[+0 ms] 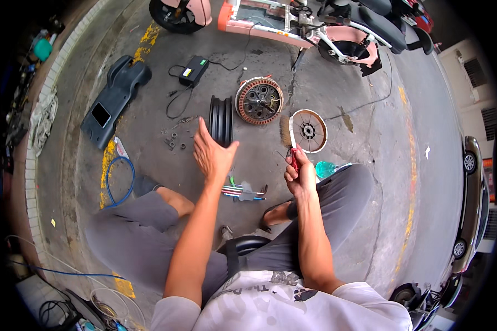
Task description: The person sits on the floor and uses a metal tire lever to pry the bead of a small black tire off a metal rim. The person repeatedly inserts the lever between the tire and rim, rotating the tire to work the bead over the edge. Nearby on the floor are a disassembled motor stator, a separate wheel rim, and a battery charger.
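Observation:
My right hand (300,175) is wrapped round the red handle of a brush (286,132), whose white back and tan bristles point up and away from me. My left hand (212,155) has its fingers spread and its thumb stretched out, at the near end of a black wheel rim (221,118); whether it touches the rim I cannot tell. Just right of the rim lies a motor stator (259,100) with copper windings round its edge. A round motor cover (310,131) rests on the ground right behind the brush.
Small nuts and bolts (174,140) lie left of the rim, hex keys (244,192) between my legs. A black charger (193,71), a dark plastic cover (119,99) and a blue cable (111,190) are farther left. A pink electric scooter (270,27) stands at the far side.

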`<control>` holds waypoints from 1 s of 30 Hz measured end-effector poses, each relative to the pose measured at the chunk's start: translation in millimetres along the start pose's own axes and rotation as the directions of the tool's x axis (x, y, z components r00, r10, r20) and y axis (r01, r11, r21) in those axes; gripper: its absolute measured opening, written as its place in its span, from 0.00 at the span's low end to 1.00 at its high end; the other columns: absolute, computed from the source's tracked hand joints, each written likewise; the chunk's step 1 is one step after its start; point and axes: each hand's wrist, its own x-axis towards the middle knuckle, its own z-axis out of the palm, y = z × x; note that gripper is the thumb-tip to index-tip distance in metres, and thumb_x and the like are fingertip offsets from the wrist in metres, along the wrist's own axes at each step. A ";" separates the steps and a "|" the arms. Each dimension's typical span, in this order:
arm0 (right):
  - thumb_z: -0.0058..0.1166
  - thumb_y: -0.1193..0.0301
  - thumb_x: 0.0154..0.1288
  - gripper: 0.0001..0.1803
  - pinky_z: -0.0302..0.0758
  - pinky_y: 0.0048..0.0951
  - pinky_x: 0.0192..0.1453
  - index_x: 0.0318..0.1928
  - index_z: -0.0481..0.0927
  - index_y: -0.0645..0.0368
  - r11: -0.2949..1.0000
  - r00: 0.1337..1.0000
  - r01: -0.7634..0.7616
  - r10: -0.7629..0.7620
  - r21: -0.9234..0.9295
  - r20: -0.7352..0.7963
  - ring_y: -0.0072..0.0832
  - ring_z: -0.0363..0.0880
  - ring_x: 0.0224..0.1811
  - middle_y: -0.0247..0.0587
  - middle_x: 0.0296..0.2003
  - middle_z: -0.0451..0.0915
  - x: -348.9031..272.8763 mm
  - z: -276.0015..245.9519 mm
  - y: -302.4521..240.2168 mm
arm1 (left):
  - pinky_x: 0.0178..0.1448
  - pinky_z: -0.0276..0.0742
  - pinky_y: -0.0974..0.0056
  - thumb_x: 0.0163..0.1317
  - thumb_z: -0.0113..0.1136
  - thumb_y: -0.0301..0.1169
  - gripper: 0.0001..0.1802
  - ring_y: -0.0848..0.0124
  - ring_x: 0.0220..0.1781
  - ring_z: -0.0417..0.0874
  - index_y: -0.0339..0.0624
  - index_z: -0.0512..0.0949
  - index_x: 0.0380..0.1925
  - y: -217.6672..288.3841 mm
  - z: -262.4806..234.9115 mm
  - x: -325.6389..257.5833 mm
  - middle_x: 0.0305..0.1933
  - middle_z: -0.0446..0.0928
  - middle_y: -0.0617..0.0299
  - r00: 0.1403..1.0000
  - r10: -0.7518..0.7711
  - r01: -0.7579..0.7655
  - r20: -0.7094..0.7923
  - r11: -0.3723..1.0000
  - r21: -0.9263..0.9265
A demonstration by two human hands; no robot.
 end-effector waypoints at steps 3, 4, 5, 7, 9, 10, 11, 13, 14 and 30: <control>0.43 0.66 0.87 0.25 0.57 0.26 0.20 0.79 0.66 0.48 0.995 0.999 -0.020 0.017 0.098 0.031 0.18 0.59 0.14 0.38 0.35 0.81 4.2 -0.6 -4.7 | 0.72 0.77 0.41 0.47 0.87 0.43 0.73 0.37 0.73 0.75 0.51 0.46 0.86 -12.7 24.6 -37.5 0.77 0.68 0.38 0.995 -0.048 0.055 0.090 0.996 -0.074; 0.44 0.65 0.87 0.25 0.58 0.26 0.20 0.79 0.67 0.48 0.995 0.998 -0.043 0.039 0.087 0.052 0.18 0.59 0.14 0.38 0.35 0.81 2.2 1.9 -5.3 | 0.71 0.78 0.41 0.48 0.86 0.42 0.72 0.37 0.74 0.75 0.52 0.45 0.86 -13.3 27.8 -40.6 0.78 0.68 0.37 0.989 -0.090 0.102 0.119 0.990 -0.097; 0.45 0.65 0.87 0.25 0.58 0.26 0.21 0.79 0.67 0.48 0.996 0.995 -0.046 0.039 0.076 0.095 0.18 0.59 0.14 0.38 0.36 0.82 3.0 -2.6 -8.6 | 0.68 0.80 0.40 0.51 0.82 0.40 0.68 0.37 0.71 0.79 0.51 0.47 0.86 -11.6 27.5 -42.1 0.77 0.70 0.36 0.986 -0.085 0.099 0.142 0.991 -0.093; 0.46 0.64 0.86 0.27 0.58 0.26 0.21 0.80 0.65 0.48 0.998 0.990 -0.046 0.041 0.041 0.134 0.18 0.59 0.14 0.40 0.36 0.82 0.3 -8.1 -9.2 | 0.66 0.80 0.39 0.52 0.80 0.41 0.61 0.36 0.65 0.83 0.51 0.54 0.83 -18.5 25.2 -37.5 0.71 0.77 0.36 0.985 -0.066 0.080 0.158 0.993 -0.086; 0.45 0.64 0.86 0.28 0.58 0.26 0.20 0.81 0.65 0.49 0.998 0.993 -0.034 0.029 0.047 0.111 0.18 0.59 0.14 0.40 0.36 0.83 -3.8 -11.0 -8.7 | 0.65 0.80 0.39 0.51 0.79 0.42 0.57 0.35 0.62 0.85 0.50 0.59 0.80 -23.1 14.7 -28.0 0.66 0.81 0.36 0.985 -0.076 0.085 0.154 0.995 -0.057; 0.45 0.65 0.86 0.28 0.58 0.27 0.20 0.81 0.64 0.49 0.998 0.995 -0.030 0.025 0.048 0.102 0.18 0.59 0.14 0.40 0.36 0.83 -3.3 -12.0 -10.4 | 0.65 0.80 0.39 0.52 0.79 0.44 0.56 0.35 0.62 0.85 0.48 0.60 0.79 -22.0 12.9 -20.1 0.63 0.82 0.36 0.986 -0.088 0.097 0.143 0.994 -0.052; 0.45 0.65 0.86 0.28 0.58 0.26 0.20 0.81 0.63 0.52 1.000 0.993 -0.003 0.000 0.028 0.115 0.18 0.59 0.14 0.40 0.36 0.83 0.3 -15.4 -6.7 | 0.64 0.79 0.39 0.52 0.78 0.45 0.54 0.35 0.61 0.85 0.47 0.62 0.77 -21.1 4.0 -11.6 0.60 0.84 0.35 0.986 -0.102 0.108 0.132 0.993 -0.037; 0.45 0.62 0.87 0.29 0.58 0.26 0.19 0.81 0.63 0.54 1.000 0.995 0.017 -0.019 0.014 0.097 0.18 0.60 0.13 0.42 0.35 0.83 -3.9 -14.6 -3.0 | 0.66 0.79 0.41 0.52 0.78 0.48 0.52 0.37 0.62 0.86 0.45 0.66 0.76 -30.7 -10.3 3.2 0.61 0.84 0.35 0.978 -0.131 0.140 0.161 0.989 -0.044; 0.45 0.61 0.88 0.29 0.58 0.26 0.18 0.82 0.63 0.54 0.999 0.994 0.040 -0.041 0.010 0.103 0.18 0.61 0.13 0.42 0.34 0.84 -0.5 -14.3 -5.9 | 0.67 0.79 0.42 0.52 0.78 0.49 0.52 0.38 0.63 0.86 0.45 0.67 0.76 -24.9 -17.1 10.7 0.61 0.84 0.35 0.977 -0.129 0.143 0.171 0.987 -0.073; 0.51 0.61 0.86 0.26 0.75 0.23 0.28 0.75 0.75 0.59 0.856 0.982 -0.081 0.156 -0.510 0.106 0.19 0.79 0.27 0.39 0.40 0.84 -3.9 10.9 80.8 | 0.66 0.78 0.41 0.61 0.73 0.51 0.47 0.40 0.66 0.83 0.43 0.68 0.75 -50.3 -12.9 16.5 0.72 0.78 0.42 0.985 -0.114 0.103 -0.127 0.991 -0.089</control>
